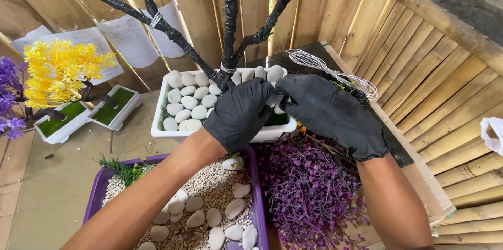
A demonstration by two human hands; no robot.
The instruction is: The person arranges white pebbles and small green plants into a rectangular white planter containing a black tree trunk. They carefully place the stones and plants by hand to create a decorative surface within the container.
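Note:
Both my hands wear black gloves and meet over the right side of a white rectangular pot [157,132]. The pot holds several smooth white pebbles [184,102] and a black-wrapped bare tree trunk [229,30] with several branches. My left hand [239,113] has its fingers curled over the pot's inside. My right hand [327,111] pinches a white pebble [273,99] against the left fingertips. Green moss shows under my hands.
A purple tray [99,190] of gravel and white pebbles lies near me. Purple artificial foliage [309,192] sits to its right. White wire coils [335,74] rest on a dark board. Small yellow and purple trees in white pots [63,72] stand left. Bamboo walls surround.

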